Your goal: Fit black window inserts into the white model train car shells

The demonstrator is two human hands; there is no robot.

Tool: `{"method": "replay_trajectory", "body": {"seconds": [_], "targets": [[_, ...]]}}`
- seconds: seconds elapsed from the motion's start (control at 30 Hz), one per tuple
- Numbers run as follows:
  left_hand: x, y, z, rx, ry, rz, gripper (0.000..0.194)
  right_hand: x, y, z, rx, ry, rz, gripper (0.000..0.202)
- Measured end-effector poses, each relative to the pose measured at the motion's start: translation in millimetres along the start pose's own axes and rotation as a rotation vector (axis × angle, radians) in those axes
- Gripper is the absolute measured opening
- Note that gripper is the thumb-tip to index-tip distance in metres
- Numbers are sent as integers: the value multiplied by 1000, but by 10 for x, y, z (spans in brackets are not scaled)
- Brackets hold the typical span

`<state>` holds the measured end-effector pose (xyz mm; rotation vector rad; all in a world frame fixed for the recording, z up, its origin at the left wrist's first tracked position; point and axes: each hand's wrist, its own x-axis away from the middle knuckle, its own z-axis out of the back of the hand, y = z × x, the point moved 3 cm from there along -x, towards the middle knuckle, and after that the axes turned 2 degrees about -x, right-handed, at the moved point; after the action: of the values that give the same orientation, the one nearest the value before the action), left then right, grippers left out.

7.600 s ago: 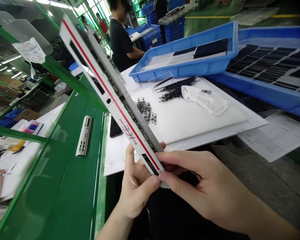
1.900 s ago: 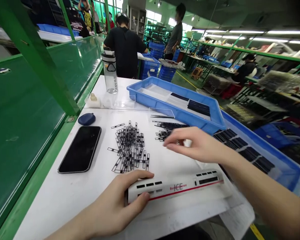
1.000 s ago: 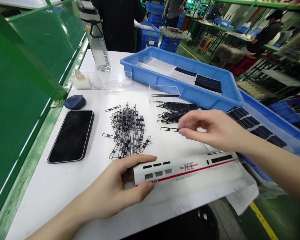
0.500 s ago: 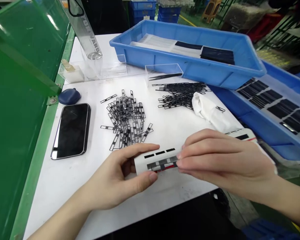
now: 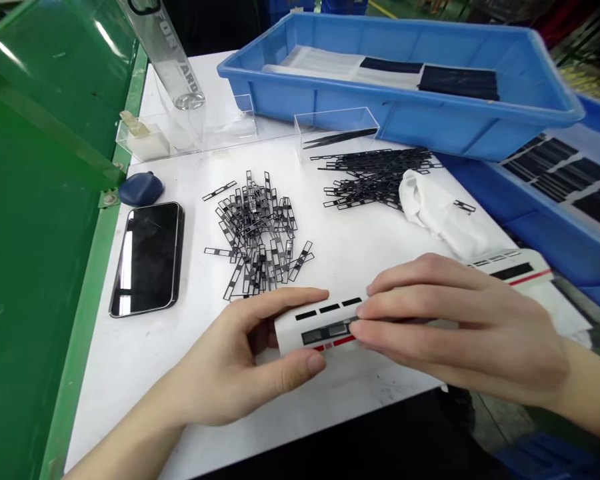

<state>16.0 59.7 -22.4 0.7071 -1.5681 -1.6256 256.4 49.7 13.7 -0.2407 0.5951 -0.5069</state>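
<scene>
A long white casing (image 5: 290, 331) with dark slots and a red stripe lies across both hands above the table's front part. My left hand (image 5: 260, 360) grips its left end, thumb below and fingers behind. My right hand (image 5: 445, 320) lies over its middle, with fingertips pressed together at a dark window strip (image 5: 325, 332) set in the casing's front side. Whether those fingertips pinch a separate piece is hidden. Beyond the hands lies a loose pile of small dark frames (image 5: 255, 233). A second pile of thin black strips (image 5: 380, 173) sits farther right, beside a crumpled white cloth (image 5: 445, 213).
A phone (image 5: 147, 257) and a dark blue object (image 5: 141, 189) lie at the left, by a green partition (image 5: 35, 220). Behind stand a bottle (image 5: 173, 60), a clear box (image 5: 336, 130) with tweezers and a blue bin (image 5: 400, 117). Another blue bin (image 5: 545, 227) is at the right.
The view has shifted slightly. The dark strip now sits flatter in the casing's window, where it was tilted before. My right hand's fingertips have moved slightly along the strip; my left hand still grips the end.
</scene>
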Motion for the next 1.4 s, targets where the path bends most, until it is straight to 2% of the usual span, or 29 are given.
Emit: {"method": "replay_trajectory", "body": {"seconds": [0.13, 0.27, 0.47, 0.6, 0.67, 0.73, 0.8, 0.83, 0.87, 0.93, 1.0, 1.07, 1.23, 1.3, 1.4], "targets": [[-16, 24, 14, -55, 68, -49, 39, 54, 4, -40, 59, 25, 6, 18], [-39, 49, -15, -122, 123, -85, 29, 105, -38, -89, 123, 92, -53, 18], [-51, 106, -56, -152, 149, -106, 23, 149, -195, -109, 336, 168, -20, 23], [19, 118, -57, -194, 214, -126, 26, 198, -303, -142, 351, 213, -84, 29], [56, 117, -65, -165, 268, -160, 28, 215, -406, -149, 369, 354, -142, 27], [88, 122, -82, -118, 340, -223, 28, 212, -527, -164, 308, 577, -265, 20], [119, 132, -108, -80, 414, -304, 30, 175, -599, -241, 13, 748, -510, 16], [135, 137, -125, -69, 439, -342, 32, 133, -620, -314, -219, 779, -636, 15], [150, 141, -144, -65, 452, -377, 35, 74, -641, -402, -479, 782, -731, 15], [175, 140, -182, -71, 448, -430, 43, -64, -690, -542, -892, 790, -802, 21], [190, 122, -210, -82, 416, -447, 51, -168, -705, -597, -1072, 824, -800, 27], [191, 92, -230, -93, 356, -441, 56, -200, -677, -595, -1084, 820, -809, 27], [183, 9, -268, -97, 213, -395, 59, -126, -576, -505, -1012, 572, -745, 26], [191, -4, -277, -99, 208, -389, 60, -99, -555, -461, -997, 523, -695, 27], [215, 5, -280, -98, 262, -436, 59, -101, -546, -435, -1019, 491, -656, 27]]}}
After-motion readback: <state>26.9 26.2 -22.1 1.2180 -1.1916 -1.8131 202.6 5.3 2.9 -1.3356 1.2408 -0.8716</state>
